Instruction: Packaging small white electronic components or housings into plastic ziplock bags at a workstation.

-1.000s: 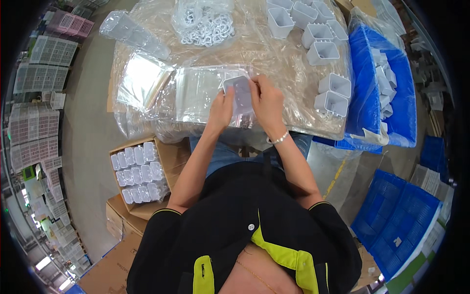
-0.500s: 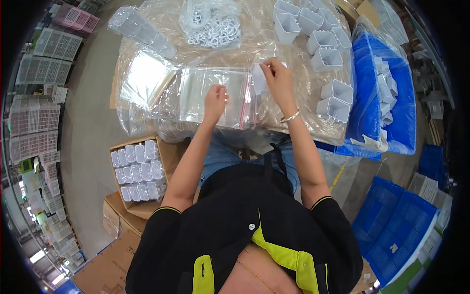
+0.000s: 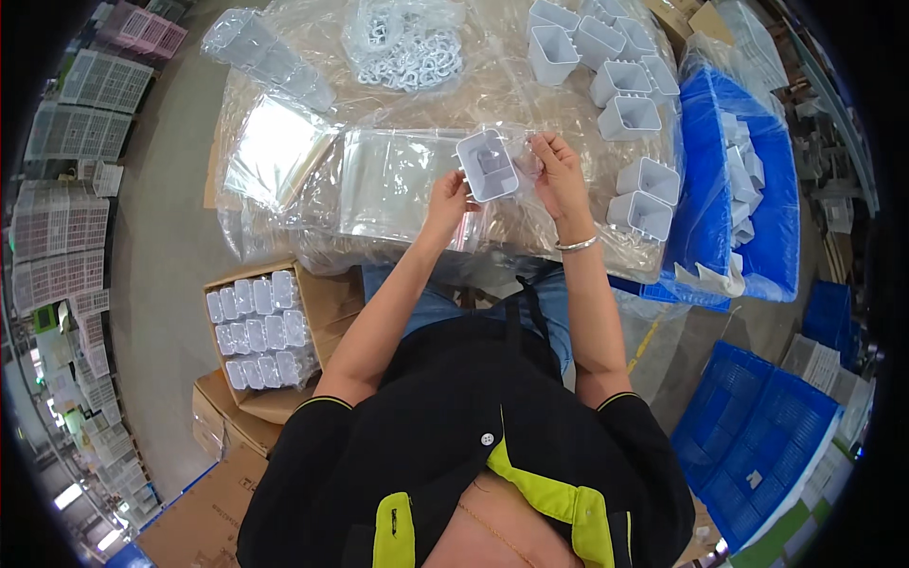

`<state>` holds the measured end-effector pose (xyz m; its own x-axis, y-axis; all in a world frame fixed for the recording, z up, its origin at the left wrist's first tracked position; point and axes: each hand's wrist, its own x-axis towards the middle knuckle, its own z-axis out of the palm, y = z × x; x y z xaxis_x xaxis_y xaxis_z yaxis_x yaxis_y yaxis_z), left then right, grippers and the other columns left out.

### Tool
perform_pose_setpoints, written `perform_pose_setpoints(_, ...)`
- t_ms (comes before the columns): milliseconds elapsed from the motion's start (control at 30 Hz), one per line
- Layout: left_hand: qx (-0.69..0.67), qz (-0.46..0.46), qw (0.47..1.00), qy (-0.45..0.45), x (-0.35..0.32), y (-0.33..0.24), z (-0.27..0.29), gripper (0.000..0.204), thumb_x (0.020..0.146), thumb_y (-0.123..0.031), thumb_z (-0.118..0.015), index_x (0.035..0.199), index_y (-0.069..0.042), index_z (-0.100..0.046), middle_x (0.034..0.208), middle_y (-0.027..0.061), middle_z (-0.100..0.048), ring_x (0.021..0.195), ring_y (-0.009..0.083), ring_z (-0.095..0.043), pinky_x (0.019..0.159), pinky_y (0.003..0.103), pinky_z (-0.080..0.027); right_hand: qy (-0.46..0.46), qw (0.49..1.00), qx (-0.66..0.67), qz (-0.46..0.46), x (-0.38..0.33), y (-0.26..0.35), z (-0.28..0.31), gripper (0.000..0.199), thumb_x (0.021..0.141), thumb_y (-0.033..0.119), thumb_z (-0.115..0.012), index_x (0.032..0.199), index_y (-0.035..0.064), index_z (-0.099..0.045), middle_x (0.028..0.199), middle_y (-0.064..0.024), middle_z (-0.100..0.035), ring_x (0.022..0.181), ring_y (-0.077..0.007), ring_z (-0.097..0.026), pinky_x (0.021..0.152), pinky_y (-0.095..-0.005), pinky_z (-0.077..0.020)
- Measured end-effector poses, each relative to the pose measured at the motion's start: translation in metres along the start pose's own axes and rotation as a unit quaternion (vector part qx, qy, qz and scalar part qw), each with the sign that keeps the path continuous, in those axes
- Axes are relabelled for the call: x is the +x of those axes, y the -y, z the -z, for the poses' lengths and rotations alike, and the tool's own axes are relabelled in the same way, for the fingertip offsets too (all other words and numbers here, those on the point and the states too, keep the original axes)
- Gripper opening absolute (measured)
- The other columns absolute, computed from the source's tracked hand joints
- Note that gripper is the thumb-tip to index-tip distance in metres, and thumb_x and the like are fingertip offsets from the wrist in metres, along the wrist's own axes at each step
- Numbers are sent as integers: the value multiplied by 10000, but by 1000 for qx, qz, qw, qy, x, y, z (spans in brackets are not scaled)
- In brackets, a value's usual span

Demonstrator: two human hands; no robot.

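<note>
Head view: the cup point(image 3: 490, 161) is sitting in the person's grip above the near middle of the table point(image 3: 511, 95), its mouth facing up. The left hand point(image 3: 447, 201) is holding it from 8 o'clock, fingers closing on its wall; the far fingertips are hiding, so I cannot tell how they are resting. At 3 o'clock, just beside the cup, the right hand point(image 3: 565, 180) is pinching a clear film point(image 3: 526, 156), thumb and forefinger together on it. Whether the film is overlapping the cup I cannot tell. The step in hand seems to be matching cup with film; the next move, I judge, is calling for a steady left hold and an opened film edge, if it is a bag.

Clear bags point(image 3: 393, 180) are lying flat at 9 o'clock, glossy sheets point(image 3: 275, 147) farther that way. White rings point(image 3: 409, 62) are heaping at 11 o'clock, and a nested stack point(image 3: 270, 59) is leaning out at 10. More cups point(image 3: 628, 114) are standing at 1 to 2 o'clock, and a pair point(image 3: 642, 213) at 3, with the blue bin point(image 3: 703, 180) beyond. Packs point(image 3: 275, 331) are filling much of the carton point(image 3: 327, 317) at 8 o'clock.
</note>
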<state>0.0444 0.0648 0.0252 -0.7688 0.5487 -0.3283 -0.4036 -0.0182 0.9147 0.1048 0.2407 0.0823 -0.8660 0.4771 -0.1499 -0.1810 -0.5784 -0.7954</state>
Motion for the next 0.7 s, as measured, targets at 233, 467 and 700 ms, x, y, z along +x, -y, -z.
perform_pose_setpoints(233, 199, -149, 966, -77, -51, -82, -23, 232, 989, -159, -484, 799, -29, -500, 646, 25, -535, 585, 88, -558, 518, 236, -431, -30, 947, -295, 124, -22, 40, -27, 117, 929, 140, -629, 940, 24, -646, 723, 34, -598, 576, -45, -459, 544, -216, -372)
perform_pose_setpoints(467, 154, -198, 966, -58, -62, -114, -8, 280, 993, -193, -478, 741, -70, -488, 630, 8, -525, 554, 61, -454, 520, 221, -355, -17, 788, -532, 310, -22, 77, -64, 118, 868, 125, -656, 864, 8, -638, 621, -110, -571, 540, -208, -512, 606, -333, -421)
perform_pose_setpoints(700, 117, -118, 985, -54, -68, -104, 5, 289, 979, -169, -472, 729, -25, -493, 621, 36, -534, 556, 96, -484, 552, 257, -408, 7, 798, -557, 230, -36, 56, -58, 128, 907, 118, -624, 946, -2, -646, 684, -90, -587, 598, -148, -530, 583, -275, -421)
